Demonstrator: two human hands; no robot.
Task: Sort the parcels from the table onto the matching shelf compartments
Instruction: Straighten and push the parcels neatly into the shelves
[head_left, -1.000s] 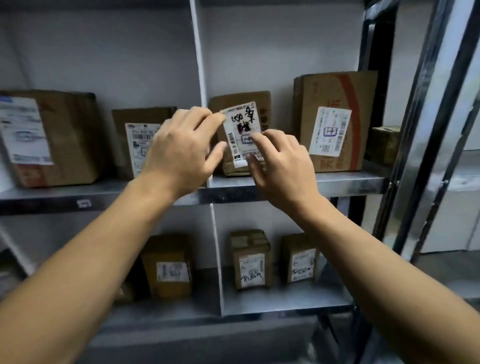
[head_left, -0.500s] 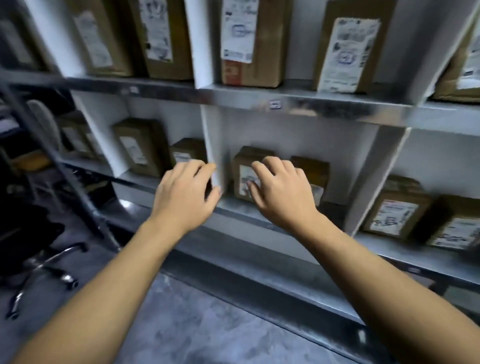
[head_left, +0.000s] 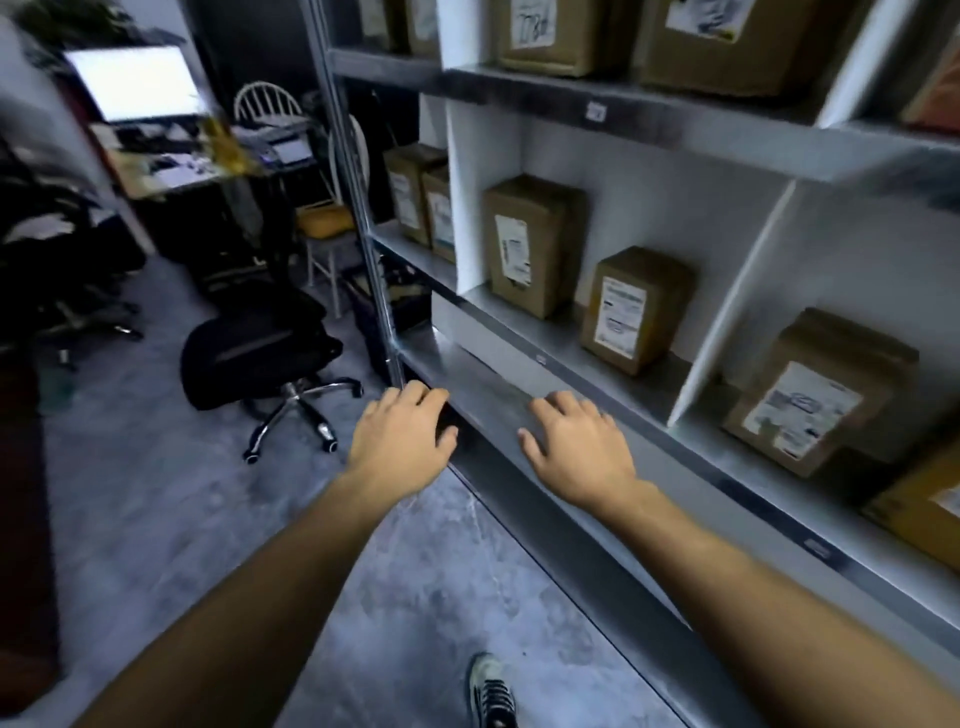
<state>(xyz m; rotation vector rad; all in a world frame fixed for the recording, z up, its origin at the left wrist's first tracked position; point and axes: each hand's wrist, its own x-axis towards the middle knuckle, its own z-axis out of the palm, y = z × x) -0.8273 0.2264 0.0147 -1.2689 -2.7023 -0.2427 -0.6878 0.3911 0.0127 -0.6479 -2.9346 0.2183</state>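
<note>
My left hand (head_left: 400, 441) and my right hand (head_left: 574, 449) hang in the air in front of the lowest shelf, fingers loosely bent, both holding nothing. The metal shelf unit (head_left: 519, 338) runs along the right, split by white dividers (head_left: 467, 197) into compartments. Brown cardboard parcels with white labels stand in them: one tall box (head_left: 530, 244), a smaller box (head_left: 634, 312) beside it, and another box (head_left: 815, 395) in the compartment to the right. More parcels (head_left: 550, 31) sit on the shelf above. The table is out of view.
A black office chair (head_left: 260, 348) stands on the grey floor to the left. Behind it a cluttered desk (head_left: 171, 171) carries a lit monitor (head_left: 135, 83), and a white chair (head_left: 322, 218) stands by the shelf post (head_left: 363, 218). My shoe (head_left: 491, 691) shows at the bottom.
The view has swung left and down, away from the upper compartments toward the shelf's left end and the room. Both hands left the labelled parcel on the shelf and dropped, empty.
</note>
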